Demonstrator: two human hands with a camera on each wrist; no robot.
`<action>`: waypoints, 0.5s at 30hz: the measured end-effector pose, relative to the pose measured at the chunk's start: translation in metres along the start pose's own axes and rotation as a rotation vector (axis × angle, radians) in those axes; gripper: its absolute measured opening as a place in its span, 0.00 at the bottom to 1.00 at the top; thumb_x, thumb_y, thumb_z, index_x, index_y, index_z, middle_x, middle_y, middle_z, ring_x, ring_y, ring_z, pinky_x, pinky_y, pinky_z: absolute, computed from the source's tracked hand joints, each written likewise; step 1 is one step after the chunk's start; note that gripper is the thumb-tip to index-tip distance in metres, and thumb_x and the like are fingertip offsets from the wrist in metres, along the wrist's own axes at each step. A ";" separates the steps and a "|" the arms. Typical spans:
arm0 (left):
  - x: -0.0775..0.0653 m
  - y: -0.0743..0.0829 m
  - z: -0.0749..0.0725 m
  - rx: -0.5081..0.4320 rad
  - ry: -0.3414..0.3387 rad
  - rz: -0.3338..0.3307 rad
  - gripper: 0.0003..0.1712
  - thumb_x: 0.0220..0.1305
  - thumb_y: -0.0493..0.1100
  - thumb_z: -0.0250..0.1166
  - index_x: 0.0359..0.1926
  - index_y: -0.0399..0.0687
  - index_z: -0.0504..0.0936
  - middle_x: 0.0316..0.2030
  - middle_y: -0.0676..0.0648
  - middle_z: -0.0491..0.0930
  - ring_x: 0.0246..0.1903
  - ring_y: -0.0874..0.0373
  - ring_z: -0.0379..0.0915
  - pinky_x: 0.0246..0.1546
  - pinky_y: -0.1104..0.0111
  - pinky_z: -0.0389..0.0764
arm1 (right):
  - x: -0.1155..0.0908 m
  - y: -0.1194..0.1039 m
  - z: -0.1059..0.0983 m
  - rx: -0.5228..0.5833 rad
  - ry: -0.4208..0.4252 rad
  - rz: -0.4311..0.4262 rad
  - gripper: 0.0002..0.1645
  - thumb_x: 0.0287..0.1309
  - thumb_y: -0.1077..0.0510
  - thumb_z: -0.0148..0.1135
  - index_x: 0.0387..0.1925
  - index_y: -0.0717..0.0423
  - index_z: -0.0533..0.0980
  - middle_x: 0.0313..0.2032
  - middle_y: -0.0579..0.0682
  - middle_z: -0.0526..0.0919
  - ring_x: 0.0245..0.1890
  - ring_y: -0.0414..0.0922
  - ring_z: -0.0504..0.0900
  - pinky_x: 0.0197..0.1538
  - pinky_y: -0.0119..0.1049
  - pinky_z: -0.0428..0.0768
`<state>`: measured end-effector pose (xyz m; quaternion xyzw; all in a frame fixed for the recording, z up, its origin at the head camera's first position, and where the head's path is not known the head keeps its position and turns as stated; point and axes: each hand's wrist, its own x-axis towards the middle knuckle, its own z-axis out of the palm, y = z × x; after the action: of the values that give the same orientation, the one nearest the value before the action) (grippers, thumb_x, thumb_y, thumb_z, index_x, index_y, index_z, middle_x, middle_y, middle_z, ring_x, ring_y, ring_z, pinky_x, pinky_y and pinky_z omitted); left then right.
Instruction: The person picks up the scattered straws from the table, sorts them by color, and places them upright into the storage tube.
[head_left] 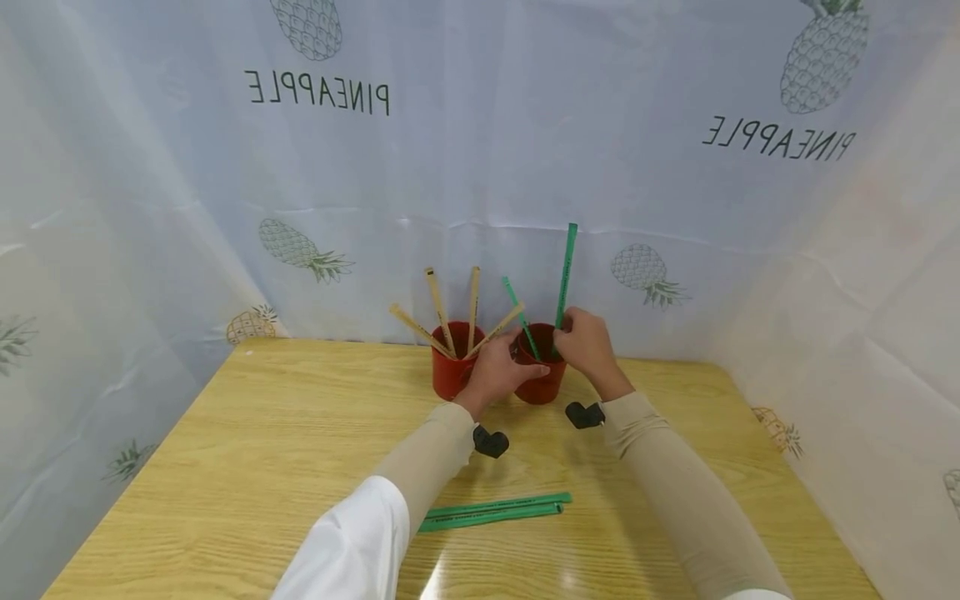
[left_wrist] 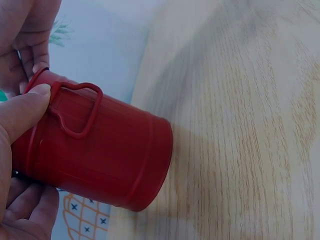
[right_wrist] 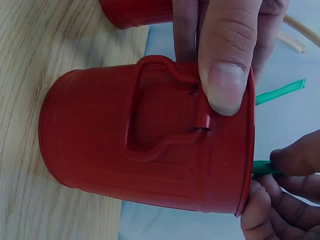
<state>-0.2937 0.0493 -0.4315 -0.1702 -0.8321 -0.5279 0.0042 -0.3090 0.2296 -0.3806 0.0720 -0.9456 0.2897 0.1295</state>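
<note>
ribbed red bucket — left grip clasping rim, right grip pinching green stick

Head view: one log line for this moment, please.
left hand grips right red bucket rim | right hand pinches green stick in bucket | two green sticks on table

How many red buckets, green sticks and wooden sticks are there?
Red buckets: 2
Green sticks, 2 in a bucket, 2 on the table: 4
Wooden sticks: 4
Total: 10
</note>
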 end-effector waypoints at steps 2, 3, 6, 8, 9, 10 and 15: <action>0.000 0.000 0.000 0.002 0.001 0.002 0.51 0.62 0.50 0.77 0.79 0.41 0.63 0.69 0.42 0.78 0.68 0.47 0.76 0.69 0.55 0.78 | 0.001 0.000 -0.001 -0.019 -0.014 0.010 0.09 0.62 0.62 0.57 0.35 0.65 0.80 0.31 0.61 0.85 0.28 0.51 0.78 0.29 0.37 0.76; 0.000 -0.001 0.000 0.003 0.004 0.004 0.51 0.62 0.51 0.77 0.79 0.41 0.64 0.69 0.42 0.78 0.68 0.47 0.76 0.69 0.55 0.79 | 0.001 -0.001 -0.001 -0.025 -0.021 0.014 0.10 0.62 0.62 0.56 0.36 0.65 0.80 0.32 0.61 0.86 0.28 0.52 0.79 0.29 0.38 0.77; 0.001 -0.001 0.001 -0.002 0.003 0.013 0.49 0.62 0.51 0.77 0.78 0.42 0.66 0.66 0.43 0.80 0.66 0.48 0.78 0.67 0.56 0.80 | 0.002 -0.001 -0.002 -0.049 -0.032 0.027 0.12 0.61 0.62 0.56 0.39 0.66 0.81 0.35 0.63 0.87 0.31 0.54 0.82 0.33 0.42 0.81; 0.001 -0.001 0.001 -0.009 0.000 0.019 0.47 0.62 0.51 0.77 0.77 0.43 0.68 0.65 0.43 0.82 0.65 0.49 0.79 0.67 0.56 0.80 | 0.001 -0.001 -0.002 -0.051 -0.038 0.043 0.14 0.61 0.62 0.55 0.41 0.66 0.81 0.37 0.63 0.87 0.33 0.56 0.83 0.35 0.45 0.83; 0.001 -0.001 0.001 -0.013 -0.001 0.021 0.47 0.62 0.50 0.77 0.77 0.43 0.68 0.64 0.43 0.82 0.64 0.49 0.79 0.66 0.56 0.81 | 0.001 0.000 -0.002 -0.050 -0.037 0.050 0.14 0.62 0.61 0.55 0.42 0.66 0.81 0.37 0.63 0.87 0.34 0.56 0.83 0.37 0.47 0.84; 0.001 -0.001 0.002 -0.020 -0.005 0.022 0.46 0.62 0.50 0.77 0.76 0.44 0.69 0.63 0.43 0.83 0.64 0.49 0.79 0.66 0.56 0.81 | 0.001 0.000 -0.002 -0.046 -0.033 0.055 0.14 0.63 0.61 0.56 0.43 0.66 0.81 0.38 0.63 0.87 0.35 0.56 0.83 0.39 0.48 0.84; 0.002 -0.002 0.002 -0.029 -0.005 0.026 0.45 0.62 0.49 0.77 0.76 0.45 0.69 0.63 0.44 0.82 0.64 0.49 0.79 0.66 0.55 0.81 | -0.003 0.001 -0.002 -0.017 0.004 0.036 0.13 0.66 0.60 0.58 0.45 0.66 0.81 0.37 0.62 0.86 0.37 0.56 0.83 0.43 0.50 0.84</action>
<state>-0.2957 0.0508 -0.4338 -0.1821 -0.8221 -0.5393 0.0066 -0.3055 0.2318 -0.3807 0.0532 -0.9489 0.2840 0.1266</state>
